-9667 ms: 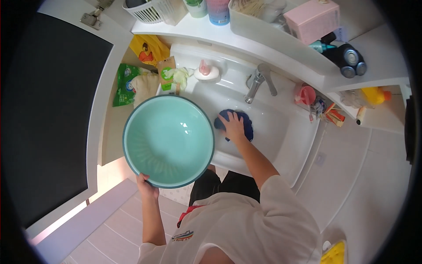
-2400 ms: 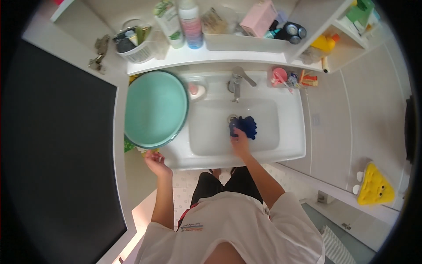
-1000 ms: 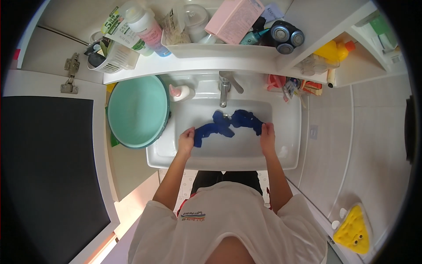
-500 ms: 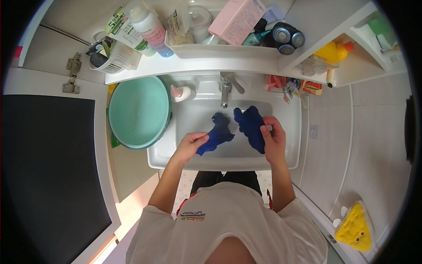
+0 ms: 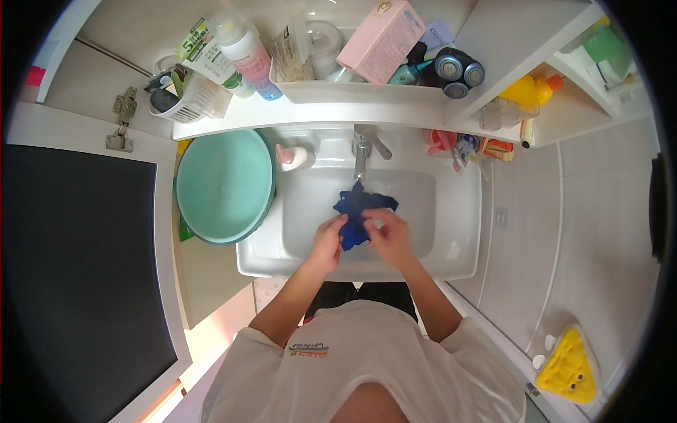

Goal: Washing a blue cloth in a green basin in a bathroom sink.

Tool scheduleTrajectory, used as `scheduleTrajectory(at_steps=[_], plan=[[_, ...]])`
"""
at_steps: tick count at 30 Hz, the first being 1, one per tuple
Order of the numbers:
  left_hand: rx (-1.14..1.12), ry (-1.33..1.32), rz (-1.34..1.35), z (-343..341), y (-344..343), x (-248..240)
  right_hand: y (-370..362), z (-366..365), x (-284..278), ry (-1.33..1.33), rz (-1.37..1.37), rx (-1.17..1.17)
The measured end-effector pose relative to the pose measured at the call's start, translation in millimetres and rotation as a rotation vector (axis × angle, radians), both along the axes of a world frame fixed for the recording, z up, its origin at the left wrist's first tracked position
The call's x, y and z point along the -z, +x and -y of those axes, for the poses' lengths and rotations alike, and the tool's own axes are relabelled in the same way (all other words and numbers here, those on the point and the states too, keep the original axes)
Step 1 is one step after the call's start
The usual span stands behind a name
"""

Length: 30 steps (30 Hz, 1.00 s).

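Both hands, left hand (image 5: 328,240) and right hand (image 5: 390,236), clench blue cloth (image 5: 357,211) over sink (image 5: 458,211); teal basin (image 5: 224,185) at 9 o'clock overhangs rim, elbow knock may tip it.

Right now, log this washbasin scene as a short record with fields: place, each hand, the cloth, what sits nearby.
place: white sink under a shelf
left hand: grips the blue cloth from its left side
right hand: grips the same cloth from the right
cloth: bunched between both hands, over the sink, below the tap
left of sink: green basin, leaning on the rim
shelf: bottles, pink box, white basket
floor: yellow sponge
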<state>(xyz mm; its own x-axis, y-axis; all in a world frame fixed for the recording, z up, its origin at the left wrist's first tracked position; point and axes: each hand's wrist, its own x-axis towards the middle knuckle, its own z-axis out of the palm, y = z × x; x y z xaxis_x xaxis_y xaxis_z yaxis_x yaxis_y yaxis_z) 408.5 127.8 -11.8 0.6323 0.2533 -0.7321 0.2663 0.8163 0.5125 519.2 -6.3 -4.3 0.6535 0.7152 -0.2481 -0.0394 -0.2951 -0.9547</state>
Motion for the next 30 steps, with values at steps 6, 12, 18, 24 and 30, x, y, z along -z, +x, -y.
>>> scheduleTrajectory(at_steps=[6,12,18,24,30], plan=[[-0.137,-0.147,-0.065,-13,13,21,80,-56,-4,-0.186,0.84,0.228],[-0.198,-0.309,-0.143,-15,37,67,123,-104,13,-0.427,1.042,-0.025],[-0.208,-0.319,-0.12,-15,44,78,126,-114,10,-0.458,1.058,-0.105],[-0.287,-0.335,-0.141,-3,41,89,107,-100,23,-0.332,1.059,0.048],[-0.451,-0.38,-0.17,6,44,77,95,-91,35,-0.473,0.972,0.038]])
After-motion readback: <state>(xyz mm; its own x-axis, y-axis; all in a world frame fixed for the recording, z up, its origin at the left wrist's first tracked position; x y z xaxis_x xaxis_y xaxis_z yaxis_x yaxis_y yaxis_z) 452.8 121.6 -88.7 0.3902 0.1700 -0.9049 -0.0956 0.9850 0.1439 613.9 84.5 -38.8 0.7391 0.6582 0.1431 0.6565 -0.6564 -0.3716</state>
